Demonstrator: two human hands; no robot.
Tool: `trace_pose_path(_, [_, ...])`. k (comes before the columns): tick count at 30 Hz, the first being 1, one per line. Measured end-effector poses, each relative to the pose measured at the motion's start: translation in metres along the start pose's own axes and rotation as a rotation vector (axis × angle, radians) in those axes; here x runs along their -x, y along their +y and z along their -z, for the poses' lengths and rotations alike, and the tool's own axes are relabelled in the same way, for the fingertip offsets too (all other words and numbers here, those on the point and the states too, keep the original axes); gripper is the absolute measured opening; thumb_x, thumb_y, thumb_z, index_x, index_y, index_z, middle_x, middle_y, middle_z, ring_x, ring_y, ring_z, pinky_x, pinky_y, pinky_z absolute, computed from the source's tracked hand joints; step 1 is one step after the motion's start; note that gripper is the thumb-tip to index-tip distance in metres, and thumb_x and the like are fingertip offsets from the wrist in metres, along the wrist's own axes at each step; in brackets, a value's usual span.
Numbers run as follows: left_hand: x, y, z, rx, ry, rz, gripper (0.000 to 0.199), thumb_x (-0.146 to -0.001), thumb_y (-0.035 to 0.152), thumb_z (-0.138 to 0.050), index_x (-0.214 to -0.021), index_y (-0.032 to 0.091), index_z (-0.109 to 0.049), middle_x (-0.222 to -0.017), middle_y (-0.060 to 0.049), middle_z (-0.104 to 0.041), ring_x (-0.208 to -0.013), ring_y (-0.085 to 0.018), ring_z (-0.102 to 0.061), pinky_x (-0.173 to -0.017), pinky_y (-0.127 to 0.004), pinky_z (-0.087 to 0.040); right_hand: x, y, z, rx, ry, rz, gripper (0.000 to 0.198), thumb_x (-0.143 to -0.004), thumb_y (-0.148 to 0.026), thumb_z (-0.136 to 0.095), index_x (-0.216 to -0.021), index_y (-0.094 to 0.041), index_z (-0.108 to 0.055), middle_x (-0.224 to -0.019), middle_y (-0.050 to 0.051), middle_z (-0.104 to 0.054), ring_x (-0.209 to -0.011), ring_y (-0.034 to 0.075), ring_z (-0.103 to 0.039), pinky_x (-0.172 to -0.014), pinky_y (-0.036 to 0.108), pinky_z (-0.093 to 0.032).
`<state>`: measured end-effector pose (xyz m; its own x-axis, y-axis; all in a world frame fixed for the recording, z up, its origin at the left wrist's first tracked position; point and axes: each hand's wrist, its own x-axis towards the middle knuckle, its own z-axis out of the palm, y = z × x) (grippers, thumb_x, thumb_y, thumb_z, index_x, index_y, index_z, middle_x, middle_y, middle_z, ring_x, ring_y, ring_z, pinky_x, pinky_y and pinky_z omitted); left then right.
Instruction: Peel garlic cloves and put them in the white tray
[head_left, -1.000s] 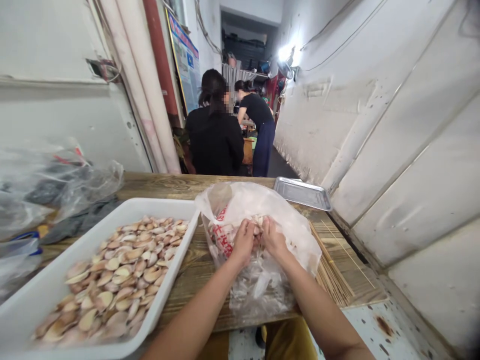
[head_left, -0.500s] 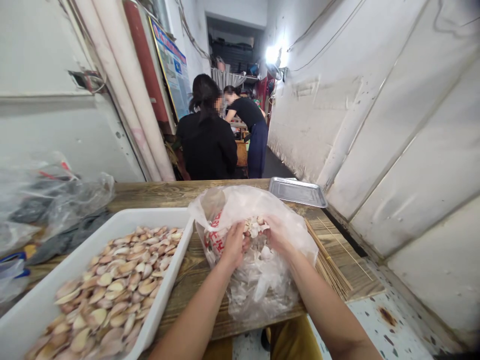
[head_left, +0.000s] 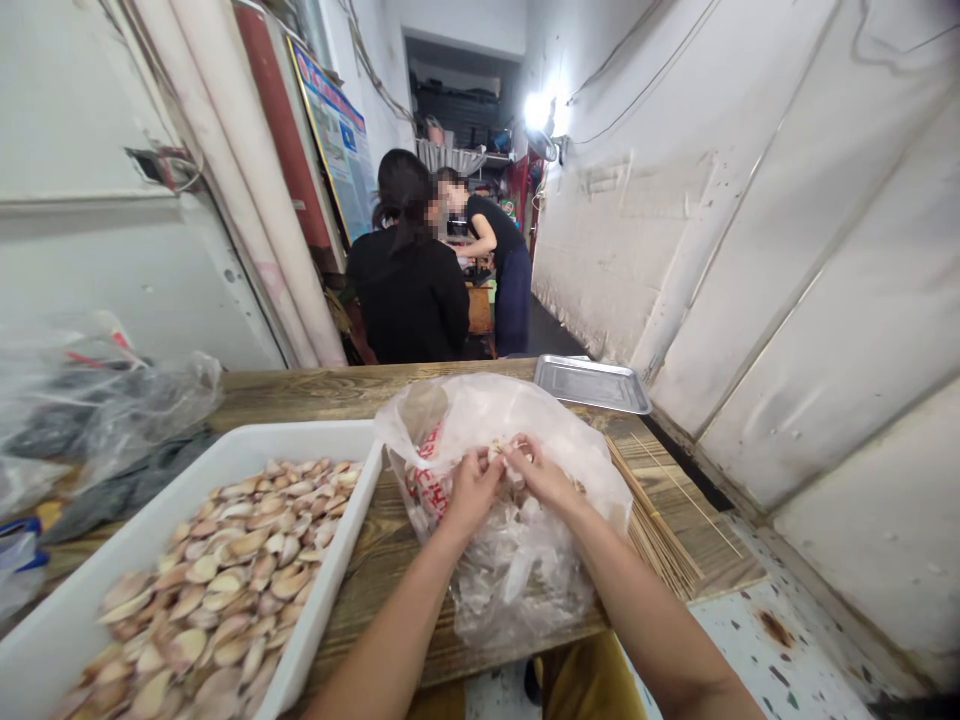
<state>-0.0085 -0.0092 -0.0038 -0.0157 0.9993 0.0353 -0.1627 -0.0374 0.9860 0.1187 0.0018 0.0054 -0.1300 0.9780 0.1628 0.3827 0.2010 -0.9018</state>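
Note:
Over the mouth of a clear plastic bag (head_left: 517, 580), my left hand (head_left: 475, 488) and my right hand (head_left: 541, 474) meet with bent fingers. Both sets of fingertips pinch a small pale piece of garlic (head_left: 496, 449), mostly covered by them. Whitish garlic skins and more garlic show inside the bag below my hands, partly hidden. Red print marks the bag's left side. Left of the bag, a white plastic tub (head_left: 361, 500) holds many loose garlic cloves (head_left: 225, 580).
A bundle of thin wooden sticks (head_left: 654, 520) lies right of the bag on the wooden table (head_left: 300, 382). A metal tray (head_left: 592, 384) rests at the far right edge. Crumpled plastic bags (head_left: 150, 400) lie at left. Two people (head_left: 409, 290) are beyond the table.
My hands have come together, raised a little out of the bag, with their fingertips now on one piece of garlic. The standing person in the background has shifted an arm.

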Motion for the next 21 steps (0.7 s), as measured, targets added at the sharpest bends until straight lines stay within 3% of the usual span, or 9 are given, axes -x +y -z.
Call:
trace_pose_path(3, [-0.001, -0.002, 0.002, -0.056, 0.035, -0.043, 0.035, -0.072, 0.049, -0.055, -0.088, 0.018, -0.051, -0.055, 0.005, -0.051, -0.043, -0.009, -0.045, -0.041, -0.019, -0.031, 0.002, -0.005, -0.006, 0.132, -0.011, 0.052, 0.037, -0.086, -0.050, -0.032, -0.083, -0.018, -0.052, -0.074, -0.001, -0.056, -0.067, 0.012, -0.051, -0.061, 0.023, -0.038])
trace_pose_path(6, [-0.003, -0.004, 0.005, -0.169, 0.082, -0.086, 0.032, -0.075, 0.050, -0.051, -0.082, 0.019, -0.054, -0.055, 0.003, -0.052, -0.047, -0.011, -0.047, -0.045, -0.021, -0.034, 0.003, -0.007, -0.015, 0.252, 0.041, 0.062, 0.037, -0.089, -0.045, -0.029, -0.077, -0.017, -0.050, -0.070, 0.001, -0.055, -0.066, 0.013, -0.050, -0.061, 0.025, -0.036])
trace_pose_path(11, [-0.001, 0.000, 0.007, -0.424, 0.152, -0.248, 0.028, -0.079, 0.045, -0.047, -0.074, 0.018, -0.054, -0.068, -0.002, -0.058, -0.064, -0.015, -0.052, -0.060, -0.024, -0.036, 0.005, -0.005, -0.024, 0.219, 0.073, 0.163, 0.030, -0.091, -0.034, -0.026, -0.092, -0.017, -0.051, -0.082, 0.005, -0.060, -0.075, 0.015, -0.054, -0.067, 0.025, -0.038])
trace_pose_path(14, [0.003, 0.005, 0.006, -0.478, 0.130, -0.343, 0.025, -0.081, 0.041, -0.046, -0.073, 0.019, -0.054, -0.067, 0.000, -0.056, -0.064, -0.015, -0.049, -0.062, -0.024, -0.034, 0.008, -0.007, -0.025, 0.309, 0.090, 0.135, 0.030, -0.092, -0.032, -0.024, -0.093, -0.017, -0.051, -0.081, 0.006, -0.061, -0.074, 0.015, -0.055, -0.066, 0.024, -0.037])
trace_pose_path(21, [0.005, 0.002, 0.005, -0.470, 0.080, -0.353, 0.026, -0.082, 0.040, -0.044, -0.069, 0.018, -0.052, -0.060, 0.003, -0.051, -0.060, -0.012, -0.045, -0.060, -0.022, -0.033, 0.010, -0.013, -0.024, 0.456, 0.088, 0.064, 0.033, -0.092, -0.027, -0.024, -0.080, -0.016, -0.053, -0.073, 0.007, -0.062, -0.068, 0.016, -0.056, -0.063, 0.024, -0.035])
